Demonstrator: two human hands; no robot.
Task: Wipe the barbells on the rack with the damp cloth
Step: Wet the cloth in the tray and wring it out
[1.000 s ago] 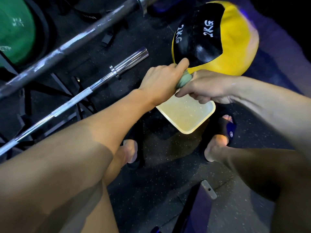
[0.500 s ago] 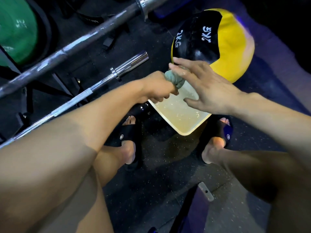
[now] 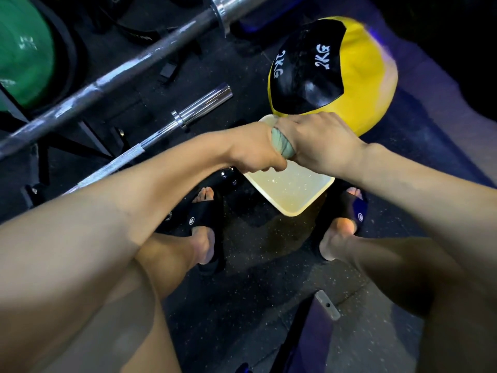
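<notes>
Two hands meet over one shallow tray: the left hand (image 3: 252, 149) and the right hand (image 3: 320, 142) are both curled tight round a single cloth (image 3: 281, 142), a pale green wad bunched into a twisted roll, of which only a short ridged stretch shows between the two fists. The tray (image 3: 293, 195) is square with rounded corners, cream-coloured smooth plastic, and holds a thin layer of water flecked with small bright spots; it sits on the floor (image 3: 255, 265), a dark rubber surface speckled with light dots, with a wet sheen just below the tray. Two barbells lie to the left, well apart from the cloth, both slanting from lower left to upper right: the upper barbell (image 3: 121, 76) is a thick, dull grey steel shaft with a shiny collar and sleeve at its top end, and the lower barbell (image 3: 150, 142) is thinner, with a rough cross-hatched grip section and a polished round sleeve ending near the hands. One ball (image 3: 357, 74), round, glossy yellow with black panels marked 2KG in white, rests just behind the tray. One green weight plate (image 3: 24, 55) with a black rim stands at the upper left. Two feet in two black sandals, left sandal (image 3: 199, 219) and right sandal (image 3: 355, 205), flank the tray
</notes>
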